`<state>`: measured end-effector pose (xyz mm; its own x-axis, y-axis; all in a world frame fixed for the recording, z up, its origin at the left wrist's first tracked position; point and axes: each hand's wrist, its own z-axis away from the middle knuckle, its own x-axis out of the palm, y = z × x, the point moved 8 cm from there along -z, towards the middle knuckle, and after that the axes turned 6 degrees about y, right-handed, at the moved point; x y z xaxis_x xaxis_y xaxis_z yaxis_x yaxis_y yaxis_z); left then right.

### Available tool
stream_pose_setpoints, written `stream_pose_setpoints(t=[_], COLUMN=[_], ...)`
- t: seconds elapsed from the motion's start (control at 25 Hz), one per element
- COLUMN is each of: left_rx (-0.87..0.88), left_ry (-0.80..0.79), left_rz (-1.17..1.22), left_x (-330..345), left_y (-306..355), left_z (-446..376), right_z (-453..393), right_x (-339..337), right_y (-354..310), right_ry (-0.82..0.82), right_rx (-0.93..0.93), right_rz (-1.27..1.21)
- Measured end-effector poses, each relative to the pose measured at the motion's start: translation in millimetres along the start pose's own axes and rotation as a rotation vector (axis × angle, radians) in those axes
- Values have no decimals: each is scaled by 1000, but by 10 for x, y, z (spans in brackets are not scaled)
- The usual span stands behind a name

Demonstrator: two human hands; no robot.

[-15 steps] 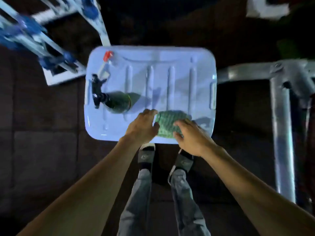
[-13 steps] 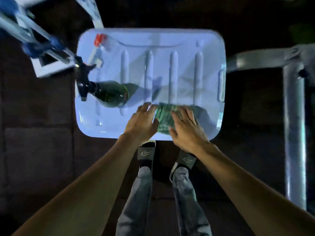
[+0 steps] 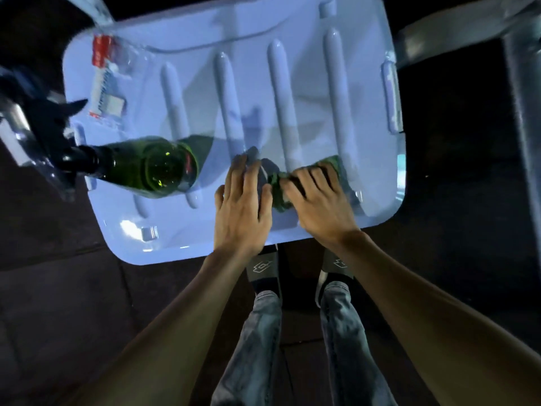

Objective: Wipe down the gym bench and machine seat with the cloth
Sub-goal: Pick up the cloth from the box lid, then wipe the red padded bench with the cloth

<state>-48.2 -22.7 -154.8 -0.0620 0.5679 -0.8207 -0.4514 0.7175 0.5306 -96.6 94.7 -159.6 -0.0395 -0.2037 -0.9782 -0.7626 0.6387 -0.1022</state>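
A green cloth lies bunched on a pale ribbed plastic lid at its near edge. My left hand rests flat on the cloth's left end, fingers spread. My right hand presses on its right end, fingers curled over the fabric. Most of the cloth is hidden under both hands. No bench or machine seat shows clearly in this view.
A green spray bottle with a black trigger head stands on the lid's left side. A small tube with a red cap lies at the far left corner. A grey metal frame rises at right. Dark floor tiles surround my feet.
The view has come much closer to the lid. Both hands have pushed the cloth together, from a flat patch into a narrow bunch between them.
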Motion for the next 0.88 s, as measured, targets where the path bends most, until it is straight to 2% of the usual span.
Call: stream_pose_setpoints(t=[0.12, 0.24, 0.32, 0.36, 0.52, 0.64, 0.76, 0.88], left_rx=[-12, 49, 139, 186, 342, 481, 626, 730], left_ry=[-39, -71, -121, -156, -262, -313, -398, -454], left_rz=[72, 142, 141, 130, 132, 117, 64, -51], left_x=[-148, -279, -334, -344, -362, -177, 236, 887], left_y=[225, 587, 952, 1190, 2441, 3418, 4412, 5293], left_z=[-174, -318, -425, -481, -694, -726, -631, -638], right_z=[-91, 168, 479, 621, 1176, 1613, 2201, 2675], right_x=[-307, -683, -1082, -1376, -2639, -3252, -3465, -3454], right_y=[218, 748, 1182, 1424, 2421, 2993, 3577, 4228], right_ry=[-26, -37, 111, 212, 548, 710, 852, 848], right_rx=[178, 647, 935, 1015, 1192, 1298, 1479, 1561], right_rz=[-144, -446, -587, -600, -558, -509, -608, -505])
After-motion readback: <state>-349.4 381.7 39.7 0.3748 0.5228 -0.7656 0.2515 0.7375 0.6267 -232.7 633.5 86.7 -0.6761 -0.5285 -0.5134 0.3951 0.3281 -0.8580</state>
